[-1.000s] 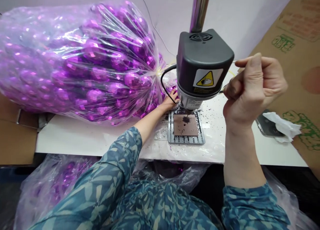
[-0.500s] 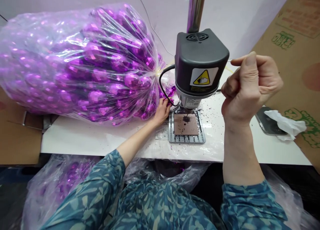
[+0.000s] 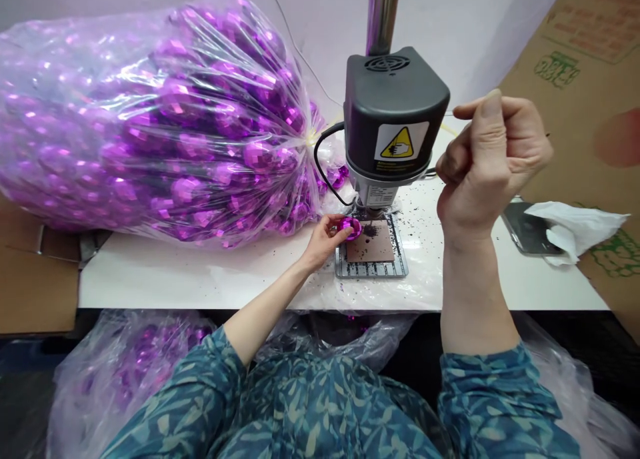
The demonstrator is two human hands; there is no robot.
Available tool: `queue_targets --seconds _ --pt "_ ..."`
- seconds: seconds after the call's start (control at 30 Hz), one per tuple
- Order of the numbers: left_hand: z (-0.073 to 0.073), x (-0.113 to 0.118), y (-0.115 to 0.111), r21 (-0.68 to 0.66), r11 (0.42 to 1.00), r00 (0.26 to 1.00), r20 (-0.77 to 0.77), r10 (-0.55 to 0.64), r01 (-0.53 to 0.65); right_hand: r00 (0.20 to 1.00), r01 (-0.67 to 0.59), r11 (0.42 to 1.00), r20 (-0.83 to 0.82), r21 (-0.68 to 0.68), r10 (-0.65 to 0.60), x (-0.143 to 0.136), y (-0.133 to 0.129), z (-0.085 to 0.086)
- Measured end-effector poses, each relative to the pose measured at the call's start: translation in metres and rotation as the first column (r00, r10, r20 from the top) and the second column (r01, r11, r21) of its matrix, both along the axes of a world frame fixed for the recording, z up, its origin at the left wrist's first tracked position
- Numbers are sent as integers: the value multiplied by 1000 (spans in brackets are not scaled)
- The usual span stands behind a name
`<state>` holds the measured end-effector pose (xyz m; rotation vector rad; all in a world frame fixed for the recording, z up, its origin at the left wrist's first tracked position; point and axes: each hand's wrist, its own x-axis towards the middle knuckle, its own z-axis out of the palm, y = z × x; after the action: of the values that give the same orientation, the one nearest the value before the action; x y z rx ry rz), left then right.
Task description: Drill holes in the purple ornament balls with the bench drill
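Note:
My left hand (image 3: 323,241) pinches a shiny purple mirrored ball (image 3: 350,228) at the left edge of a brown square plate (image 3: 377,249). That plate has a dark hole and lies on the slotted metal base (image 3: 373,271) of a small drill press (image 3: 395,112). Dark shavings (image 3: 371,231) lie on the plate under the chuck. My right hand (image 3: 493,159) is raised and closed at the right of the drill head, its fingers round the end of the press's lever (image 3: 430,172); most of the lever is hidden by the hand.
A big clear bag (image 3: 200,126) of purple balls lies on the left of the white table (image 3: 200,272). Loose purple balls (image 3: 337,177) sit behind the press. At right are a phone (image 3: 530,229), a crumpled tissue (image 3: 575,222) and a cardboard box (image 3: 600,99).
My left hand has come back from beside the bag's tied neck to the plate, now with a purple ball in its fingers. The right hand keeps its place by the drill head.

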<state>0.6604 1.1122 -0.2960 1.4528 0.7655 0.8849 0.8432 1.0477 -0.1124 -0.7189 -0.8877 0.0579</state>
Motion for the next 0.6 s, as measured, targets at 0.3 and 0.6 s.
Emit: queue_targets --seconds 0.3,0.6 --pt "-6 8 2 51 996 996 -45 -72 74 1000 -5 1000 4 9 5 0 1 0" --pt "1 18 -8 271 957 965 -260 -30 102 1000 -18 1000 5 23 18 -2 0 0"
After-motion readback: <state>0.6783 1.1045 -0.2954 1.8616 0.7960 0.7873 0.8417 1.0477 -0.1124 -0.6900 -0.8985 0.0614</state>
